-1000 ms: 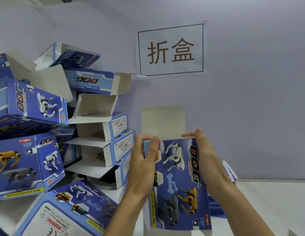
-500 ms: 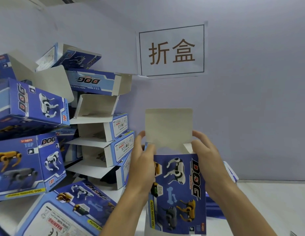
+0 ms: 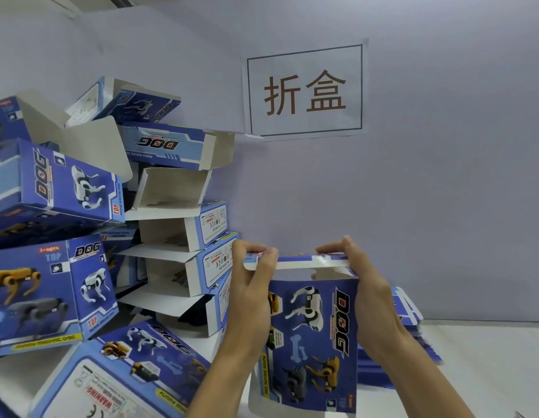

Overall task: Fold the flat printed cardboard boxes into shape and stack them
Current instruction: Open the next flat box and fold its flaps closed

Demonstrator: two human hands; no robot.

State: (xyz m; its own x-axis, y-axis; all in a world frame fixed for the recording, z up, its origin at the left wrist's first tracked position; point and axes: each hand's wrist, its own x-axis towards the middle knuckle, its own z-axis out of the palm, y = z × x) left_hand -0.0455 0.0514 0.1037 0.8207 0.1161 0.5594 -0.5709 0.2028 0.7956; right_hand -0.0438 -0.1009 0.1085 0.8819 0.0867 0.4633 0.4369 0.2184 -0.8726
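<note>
Since the earlier frame the top flap (image 3: 295,262) of the box (image 3: 316,342) has come down: it was standing upright showing its plain grey inside, and now it is lying nearly level across the box's open upper end, its blue and white printed face turned up. The left hand (image 3: 250,297) is gripping the box's left edge, with its fingertips (image 3: 262,254) curling over the left end of the flap. The right hand (image 3: 364,300) is gripping the right edge, thumb stretched along the top of the flap and fingers wrapping behind. The box is being held upright in mid air, near the centre of the view, its printed dog panel facing the camera and its lower flap hanging pale below.

To the left, a heap of folded boxes (image 3: 178,236) is leaning against the wall (image 3: 443,191); several are lying on their sides with open ends facing right, and their insides are showing only bare cardboard. A closed box (image 3: 54,291) is sitting at the near left, and another (image 3: 117,378) is lying tilted in front of it. Behind the right hand, a low stack of flat boxes (image 3: 407,315) is resting on the white table (image 3: 488,372). A paper sign (image 3: 304,92) is hanging on the far wall. The table to the right of the flat stack is showing bare surface up to the wall.
</note>
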